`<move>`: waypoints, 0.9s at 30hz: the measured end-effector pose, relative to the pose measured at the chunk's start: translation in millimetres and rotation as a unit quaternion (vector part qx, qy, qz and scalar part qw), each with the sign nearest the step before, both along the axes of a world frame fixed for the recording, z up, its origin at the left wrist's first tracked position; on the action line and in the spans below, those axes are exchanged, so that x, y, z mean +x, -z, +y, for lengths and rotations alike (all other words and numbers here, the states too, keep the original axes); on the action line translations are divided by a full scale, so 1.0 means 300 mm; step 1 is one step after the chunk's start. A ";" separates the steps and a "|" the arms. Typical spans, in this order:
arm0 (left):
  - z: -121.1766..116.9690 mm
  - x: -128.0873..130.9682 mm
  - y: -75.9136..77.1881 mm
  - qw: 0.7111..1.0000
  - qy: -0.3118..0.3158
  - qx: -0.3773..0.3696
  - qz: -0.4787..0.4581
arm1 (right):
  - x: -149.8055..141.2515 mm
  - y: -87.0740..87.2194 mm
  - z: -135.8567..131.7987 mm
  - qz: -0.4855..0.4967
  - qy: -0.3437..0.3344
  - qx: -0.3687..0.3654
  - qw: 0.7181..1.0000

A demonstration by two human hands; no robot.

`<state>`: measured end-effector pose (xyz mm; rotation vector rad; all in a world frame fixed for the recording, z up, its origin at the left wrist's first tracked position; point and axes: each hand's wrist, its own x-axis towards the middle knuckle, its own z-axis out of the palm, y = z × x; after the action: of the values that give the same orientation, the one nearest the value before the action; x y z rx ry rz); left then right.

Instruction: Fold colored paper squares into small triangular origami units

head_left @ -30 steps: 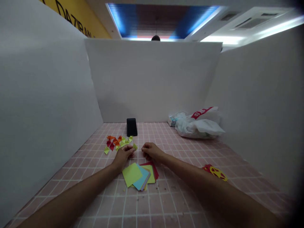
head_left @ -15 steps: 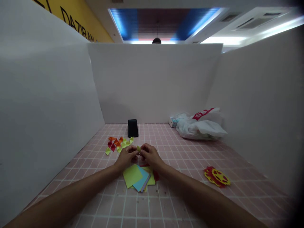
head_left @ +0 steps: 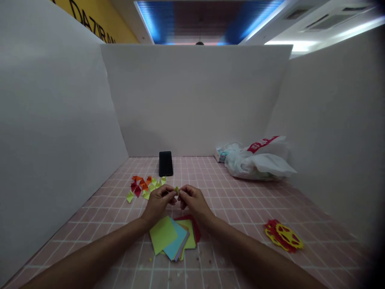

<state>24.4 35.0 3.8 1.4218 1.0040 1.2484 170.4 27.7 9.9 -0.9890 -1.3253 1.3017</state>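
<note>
Between my fingertips is a small folded piece of yellow paper [head_left: 177, 190], mostly covered by the fingers. My left hand [head_left: 159, 202] pinches it from the left, and my right hand [head_left: 192, 200] pinches it from the right. Below the hands, a fanned stack of coloured paper squares [head_left: 163, 235] lies on the table, with yellow, blue, purple and red sheets showing. Beyond my left hand sit several small folded paper pieces [head_left: 137, 190] in red, orange and yellow, a few of them partly behind that hand.
A black phone [head_left: 166, 163] lies at the back of the pink tiled tabletop [head_left: 228, 208]. To the back right rests a white plastic bag [head_left: 258, 162] beside a small box [head_left: 220, 155]. Red and yellow cut-out shapes [head_left: 284, 236] lie at right. White panels [head_left: 192, 100] enclose three sides.
The view has tilted down and come slightly closer, so the table's things sit lower or wider apart. Both hands keep their pinch on the folded paper, with small finger shifts.
</note>
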 end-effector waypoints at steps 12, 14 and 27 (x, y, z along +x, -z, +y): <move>0.023 -0.006 0.033 0.998 -0.021 0.038 -0.037 | -0.026 -0.027 -0.004 0.128 -0.003 -0.123 0.984; 0.024 -0.010 0.042 0.998 -0.020 0.042 -0.033 | -0.026 -0.017 -0.010 0.120 0.000 -0.107 0.987; 0.016 -0.021 0.044 0.998 0.010 -0.002 -0.058 | -0.014 0.022 -0.016 -0.041 0.027 0.079 0.996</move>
<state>18.1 39.8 -9.4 1.3369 0.9112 1.2977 166.4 22.9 3.2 -0.9695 -1.4306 1.1073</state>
